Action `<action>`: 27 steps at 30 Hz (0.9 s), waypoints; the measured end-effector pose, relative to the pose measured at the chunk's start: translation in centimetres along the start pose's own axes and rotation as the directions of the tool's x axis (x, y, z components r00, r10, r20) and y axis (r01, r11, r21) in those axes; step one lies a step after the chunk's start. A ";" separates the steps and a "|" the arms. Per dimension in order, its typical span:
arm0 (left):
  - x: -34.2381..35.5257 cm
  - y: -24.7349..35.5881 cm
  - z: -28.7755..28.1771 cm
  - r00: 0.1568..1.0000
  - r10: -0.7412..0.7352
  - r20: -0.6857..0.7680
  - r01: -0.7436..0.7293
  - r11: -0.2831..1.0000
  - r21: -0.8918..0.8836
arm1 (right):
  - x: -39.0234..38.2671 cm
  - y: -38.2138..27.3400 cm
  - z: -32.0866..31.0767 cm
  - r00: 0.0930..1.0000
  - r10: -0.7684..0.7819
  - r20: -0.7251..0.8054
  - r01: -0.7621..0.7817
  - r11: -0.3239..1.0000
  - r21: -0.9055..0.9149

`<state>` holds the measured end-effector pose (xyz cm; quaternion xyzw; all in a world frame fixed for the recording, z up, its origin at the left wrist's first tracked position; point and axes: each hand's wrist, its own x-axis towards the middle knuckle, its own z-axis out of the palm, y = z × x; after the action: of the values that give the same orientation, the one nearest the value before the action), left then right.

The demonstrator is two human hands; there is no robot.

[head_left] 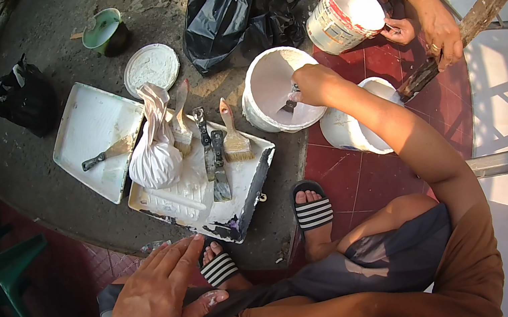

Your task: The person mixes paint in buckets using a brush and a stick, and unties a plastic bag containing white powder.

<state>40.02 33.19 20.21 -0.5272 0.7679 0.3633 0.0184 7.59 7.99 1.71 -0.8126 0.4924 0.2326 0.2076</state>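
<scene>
My right hand (317,85) reaches into a white bucket (252,108), fingers closed round a small dark-ended tool (289,106); most of it is hidden. Over my left knee, my left hand (156,298) is raised with fingers stretched and nothing in it, white smears on the thumb. Before me lies a paint-smeared tray (211,224). On it are a tied white bag (156,162), two paint brushes, one with a wooden handle (235,138), and dark-handled scrapers (219,164). A second white tray (83,131) adjoins it, with another scraper (107,152) on it.
A co-worker's hands hold a rough wooden stick (479,10) and a red-rimmed bucket (339,24). Another white bucket (347,125) stands beside mine. Black plastic bags (222,15), a white lid (151,68), a green pot (110,38) and a green plastic chair (8,269) lie around.
</scene>
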 end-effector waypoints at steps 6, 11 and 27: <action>0.2 0.2 -0.1 1.000 0.015 0.004 -0.015 1.000 -0.002 | 1.4 1.4 0.7 0.971 0.073 -0.226 -0.084 0.996 -0.037; -0.2 -0.2 0.4 0.999 0.036 -0.035 -0.035 0.999 0.006 | 1.8 1.2 1.9 0.948 -0.151 -0.281 0.230 0.935 0.271; -0.4 0.2 0.0 1.000 0.001 0.006 -0.001 1.000 0.003 | 1.8 2.3 0.9 0.920 -0.101 -0.378 0.088 0.995 -0.053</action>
<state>40.05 33.55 20.52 -0.5258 0.7685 0.3639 0.0214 6.16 6.26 -0.37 -0.8685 0.4795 0.0692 0.1050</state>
